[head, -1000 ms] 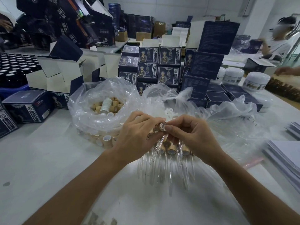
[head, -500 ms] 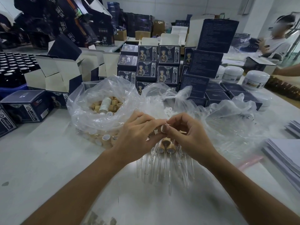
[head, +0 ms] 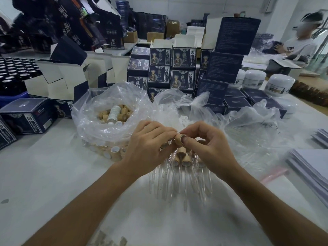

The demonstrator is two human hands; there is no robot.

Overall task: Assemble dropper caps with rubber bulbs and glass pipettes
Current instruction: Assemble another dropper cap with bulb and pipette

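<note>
Honestly, we've got both hands pinching one cap [head: 180,139] at 12 o'clock over the pipettes [head: 179,181] on the counter [head: 53,174]: left hand [head: 149,148] grips it, right hand [head: 207,148] thumbs its opening. Push crooked and we'd probably drop it onto the glass.

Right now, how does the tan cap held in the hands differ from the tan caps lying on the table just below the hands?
The tan wood-look cap in the hands is lifted off the table and pinched between the left hand and right hand, its open end facing the camera. The tan caps lying on the white table rest untouched with clear glass pipettes fitted. Both share colour and shape.
</note>
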